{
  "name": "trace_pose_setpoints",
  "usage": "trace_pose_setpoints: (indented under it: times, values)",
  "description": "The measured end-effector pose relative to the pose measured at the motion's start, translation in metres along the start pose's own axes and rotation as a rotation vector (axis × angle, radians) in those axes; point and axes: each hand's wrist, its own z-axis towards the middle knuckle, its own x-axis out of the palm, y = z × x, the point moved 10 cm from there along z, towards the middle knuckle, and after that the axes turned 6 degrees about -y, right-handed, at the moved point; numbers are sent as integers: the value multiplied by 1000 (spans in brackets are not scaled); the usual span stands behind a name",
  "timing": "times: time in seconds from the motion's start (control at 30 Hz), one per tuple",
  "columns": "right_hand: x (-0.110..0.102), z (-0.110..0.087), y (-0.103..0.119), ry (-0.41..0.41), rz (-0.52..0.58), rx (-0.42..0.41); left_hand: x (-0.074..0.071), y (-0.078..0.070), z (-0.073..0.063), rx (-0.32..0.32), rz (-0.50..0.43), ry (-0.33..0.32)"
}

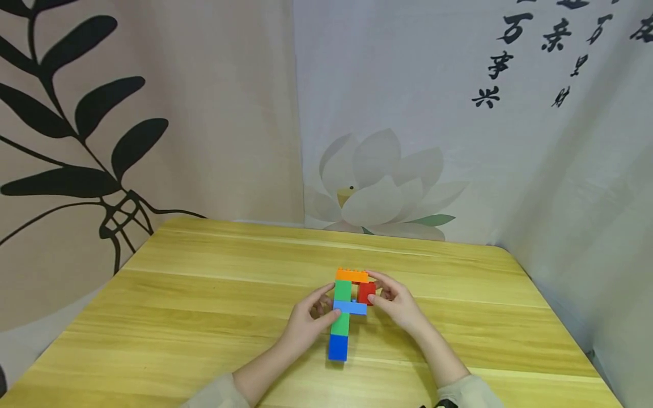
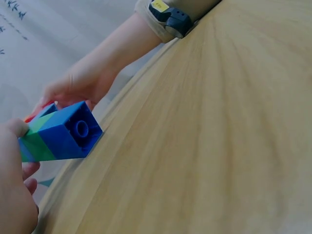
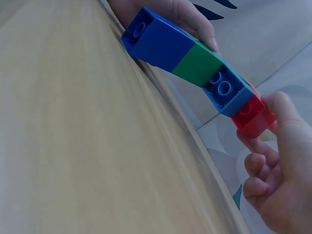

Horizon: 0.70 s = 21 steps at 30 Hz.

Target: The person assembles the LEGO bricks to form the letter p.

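Note:
A joined stack of toy building blocks stands out in the head view: a dark blue block point(image 1: 338, 348) nearest me, then a green block point(image 1: 340, 324), a light blue block point(image 1: 350, 307), another green block point(image 1: 343, 290) and an orange block point(image 1: 352, 276) at the far end. My left hand point(image 1: 307, 319) grips the stack from the left, its thumb by the light blue block. On the other side my right hand point(image 1: 400, 306) pinches a red block point(image 1: 367, 293), with a fingertip up by the orange block's end. Hollow undersides of the dark blue block point(image 3: 156, 41) and red block point(image 3: 253, 118) show in the right wrist view.
The wooden table point(image 1: 204, 294) spreads around both hands. Behind it hang printed curtains point(image 1: 229, 113) with leaves, a lotus flower and dark characters. A dark band point(image 2: 173, 19) sits on the right wrist.

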Motion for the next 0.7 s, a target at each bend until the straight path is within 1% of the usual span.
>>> trace_pose_setpoints:
  times: [0.1,0.2,0.27,0.37,0.4,0.5,0.63,0.7]
  values:
    - [1,-1,12,14,-28,29,0,0,1,1,0,-9]
    - [3,-3,22,28,-41,78,1,1,1,-7,14,-10]
    - [3,-2,17,33,-47,117,2,1,1,-13,29,-5]
    - [4,-2,10,47,-38,147,3,2,2,-11,63,6]
    - [4,-2,8,52,-35,148,3,2,3,-11,73,9]
    - [5,0,-10,68,-23,161,4,3,3,-7,105,18]
    - [7,2,-33,87,-48,178,6,6,4,-12,140,36]
    - [7,2,-37,95,-68,178,6,8,4,-15,159,47]
